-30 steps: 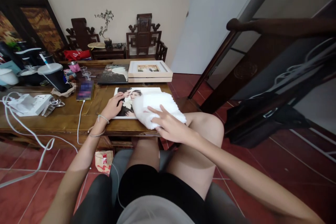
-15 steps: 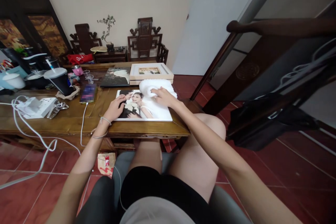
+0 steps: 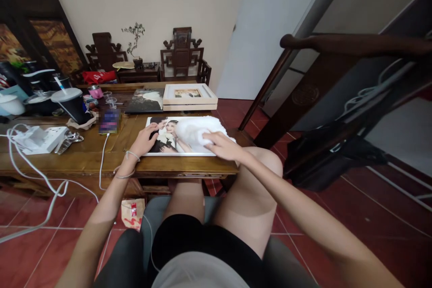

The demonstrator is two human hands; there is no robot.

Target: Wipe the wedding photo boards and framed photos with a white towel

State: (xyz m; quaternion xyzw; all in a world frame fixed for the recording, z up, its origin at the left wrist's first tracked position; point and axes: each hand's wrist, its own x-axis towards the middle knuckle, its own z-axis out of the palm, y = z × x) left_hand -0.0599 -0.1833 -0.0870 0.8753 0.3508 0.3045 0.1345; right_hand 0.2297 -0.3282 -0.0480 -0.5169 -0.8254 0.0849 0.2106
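A photo panel showing a couple in black and white lies flat on the wooden table. My left hand rests on the panel's left side, fingers stretched over it and the thumb apart. In my right hand is a bunched white fluffy towel, gripped by the fingers and pressed on the right part of the panel. The towel covers much of that side, so the picture beneath it is hidden.
Behind the panel lie a dark photo panel and a pale picture frame. To the left are a phone on a cable, a power strip and a lidded drink cup. A dark wooden chair back rises at right.
My right hand has slid the towel toward the table's front edge and slightly right across the panel. My left hand stays on the panel's left side. The view has shifted slightly.
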